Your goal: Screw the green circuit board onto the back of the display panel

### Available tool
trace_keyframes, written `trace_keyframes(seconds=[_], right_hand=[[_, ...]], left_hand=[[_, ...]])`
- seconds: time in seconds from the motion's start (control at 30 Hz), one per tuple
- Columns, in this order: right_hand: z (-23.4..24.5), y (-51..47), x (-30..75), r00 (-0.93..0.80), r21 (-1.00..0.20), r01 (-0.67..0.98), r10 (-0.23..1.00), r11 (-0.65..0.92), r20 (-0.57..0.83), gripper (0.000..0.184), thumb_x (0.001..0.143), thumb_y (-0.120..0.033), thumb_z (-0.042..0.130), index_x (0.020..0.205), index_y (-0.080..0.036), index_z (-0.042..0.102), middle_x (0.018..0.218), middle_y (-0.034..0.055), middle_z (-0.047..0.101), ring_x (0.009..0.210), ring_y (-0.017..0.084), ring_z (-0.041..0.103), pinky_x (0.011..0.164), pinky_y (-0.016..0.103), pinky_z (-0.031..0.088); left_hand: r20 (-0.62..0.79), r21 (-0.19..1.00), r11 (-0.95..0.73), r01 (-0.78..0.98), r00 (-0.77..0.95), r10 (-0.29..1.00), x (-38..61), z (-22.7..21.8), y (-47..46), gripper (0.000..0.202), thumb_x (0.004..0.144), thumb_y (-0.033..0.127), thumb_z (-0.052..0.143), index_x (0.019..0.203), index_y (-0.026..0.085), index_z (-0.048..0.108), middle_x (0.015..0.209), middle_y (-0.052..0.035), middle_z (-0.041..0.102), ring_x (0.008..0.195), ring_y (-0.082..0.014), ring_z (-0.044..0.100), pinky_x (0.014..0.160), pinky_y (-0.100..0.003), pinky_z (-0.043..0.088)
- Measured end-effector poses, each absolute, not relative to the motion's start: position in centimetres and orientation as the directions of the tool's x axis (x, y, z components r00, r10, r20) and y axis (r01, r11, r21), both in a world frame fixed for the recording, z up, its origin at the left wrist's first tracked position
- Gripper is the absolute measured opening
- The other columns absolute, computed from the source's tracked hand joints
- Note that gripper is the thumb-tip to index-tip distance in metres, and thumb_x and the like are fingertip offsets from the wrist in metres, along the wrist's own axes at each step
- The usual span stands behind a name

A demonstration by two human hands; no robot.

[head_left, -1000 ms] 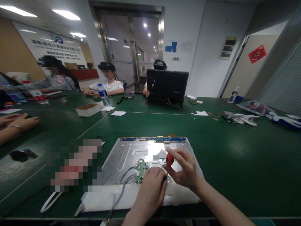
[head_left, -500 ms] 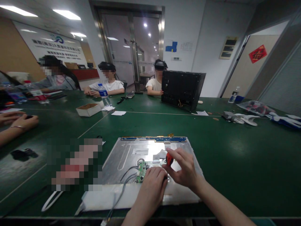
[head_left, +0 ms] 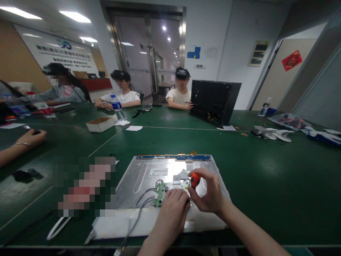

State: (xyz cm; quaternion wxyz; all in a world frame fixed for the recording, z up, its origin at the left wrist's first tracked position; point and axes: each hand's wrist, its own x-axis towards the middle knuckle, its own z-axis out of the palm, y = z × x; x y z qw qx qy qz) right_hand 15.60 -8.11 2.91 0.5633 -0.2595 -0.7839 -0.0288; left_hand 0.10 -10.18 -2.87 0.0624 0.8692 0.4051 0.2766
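Observation:
A silver metal display panel (head_left: 144, 177) lies back-up on the green table (head_left: 266, 177) in front of me. A small green circuit board (head_left: 160, 189) with grey wires (head_left: 141, 202) sits on it. My right hand (head_left: 209, 193) is closed around the orange handle of a screwdriver (head_left: 195, 179), held upright over the board. My left hand (head_left: 172, 213) rests fingers-down on the panel right beside the screwdriver's tip, its fingertips hidden against the board.
Three seated people face me across the table; one holds an upright black monitor housing (head_left: 214, 101). A cardboard box (head_left: 99, 124), water bottle (head_left: 117, 106), papers and white parts (head_left: 277, 134) lie about. Another person's hand (head_left: 29, 138) reaches in at left.
The person opposite has shifted the black monitor housing to the right. My right hand has turned the orange screwdriver handle slightly; my left hand stays put. The hands at left drew back.

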Motion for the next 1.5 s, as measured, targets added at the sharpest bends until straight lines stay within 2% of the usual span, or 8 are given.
trace_keyframes(seconds=[0.13,0.53,0.97,1.5], right_hand=[[3.1,-8.0,15.5,-0.223,-0.219,0.468,0.355,0.856,0.908,0.048,0.080,-0.018,0.061,0.123,-0.022,0.042,0.075,0.0006,0.060,0.067,0.016,0.058,0.059,0.027,0.049],[2.9,-8.1,15.6,-0.276,-0.148,0.487,0.312,0.861,0.909,0.051,0.083,-0.020,0.055,0.133,-0.019,0.042,0.080,0.0046,0.065,0.065,0.016,0.059,0.057,0.029,0.047],[2.6,-8.0,15.6,-0.280,-0.185,0.503,0.361,0.844,0.890,0.048,0.084,-0.020,0.055,0.130,-0.016,0.042,0.081,0.0060,0.064,0.066,0.017,0.058,0.058,0.030,0.048],[3.3,-8.3,15.5,-0.280,-0.184,0.462,0.339,0.868,0.898,0.050,0.080,-0.011,0.050,0.129,-0.014,0.039,0.077,0.0047,0.061,0.062,0.015,0.056,0.055,0.028,0.046]], left_hand=[[0.413,0.324,-0.648,0.690,0.512,0.753,0.1,-2.9,-10.2,0.014,0.080,0.010,0.048,0.089,0.018,0.054,0.092,-0.0067,0.062,0.086,-0.0244,0.056,0.078,-0.041,0.044],[0.463,0.278,-0.654,0.704,0.498,0.733,0.3,-3.8,-10.0,0.015,0.085,0.012,0.043,0.091,0.019,0.054,0.092,-0.0072,0.063,0.087,-0.0237,0.057,0.079,-0.040,0.044],[0.438,0.319,-0.638,0.701,0.488,0.755,0.3,-3.1,-10.3,0.012,0.081,0.011,0.046,0.088,0.018,0.053,0.091,-0.0068,0.061,0.086,-0.0243,0.056,0.079,-0.041,0.044],[0.404,0.320,-0.639,0.700,0.509,0.760,0.4,-3.1,-10.2,0.011,0.082,0.009,0.050,0.089,0.017,0.054,0.091,-0.0055,0.062,0.087,-0.0240,0.056,0.080,-0.041,0.043]])
